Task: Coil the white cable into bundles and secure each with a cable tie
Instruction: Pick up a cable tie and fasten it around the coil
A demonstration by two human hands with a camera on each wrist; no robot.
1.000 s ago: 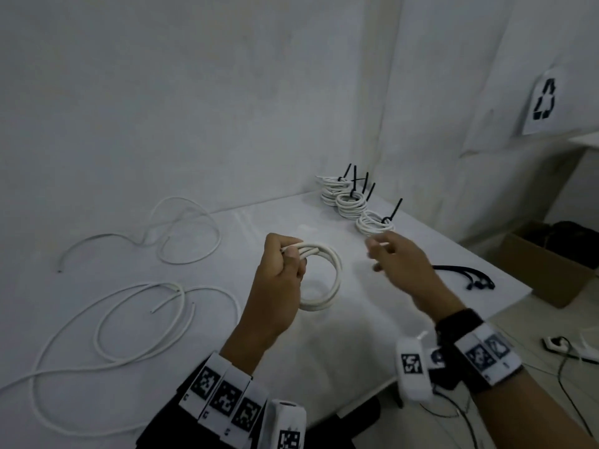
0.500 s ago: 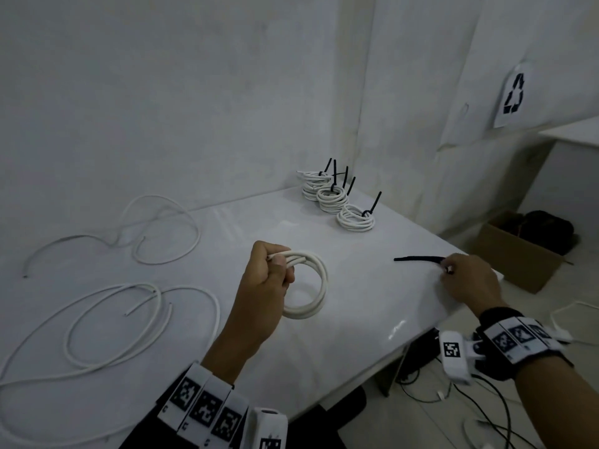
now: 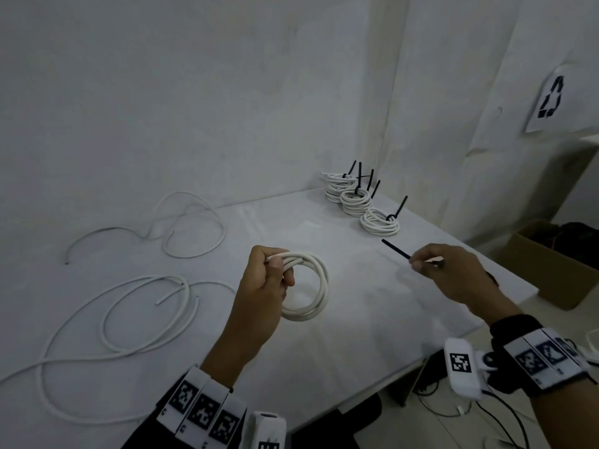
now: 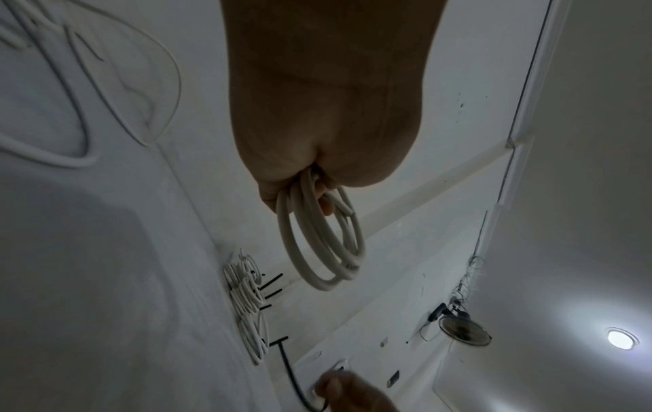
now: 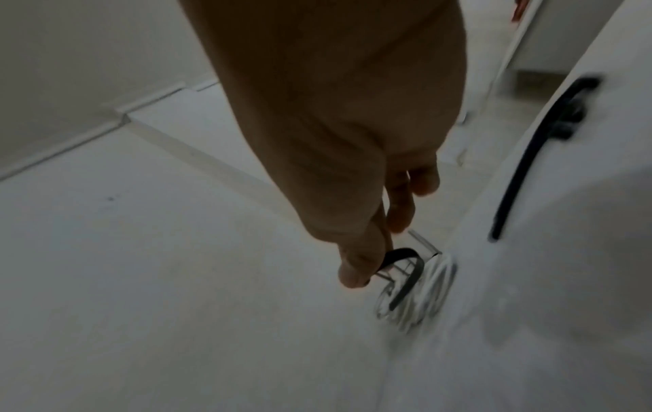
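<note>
Loose white cable (image 3: 107,322) runs off the left edge; right-wrist view is motion-blurred.

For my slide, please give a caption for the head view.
Left hand holds a coiled white cable; right hand brings a black cable tie.

White worktop (image 3: 324,367) set into a corner of white walls. Paper sheet with black recycling symbol (image 3: 551,98) on the right wall. Open cardboard box (image 3: 544,270) on the floor right of the worktop, dark stuff inside, can't tell what. Black leads (image 3: 447,406) trailing on the floor under the worktop edge. Left wrist view: wall-mounted fan (image 4: 462,330), round ceiling light (image 4: 621,338) lit.
</note>
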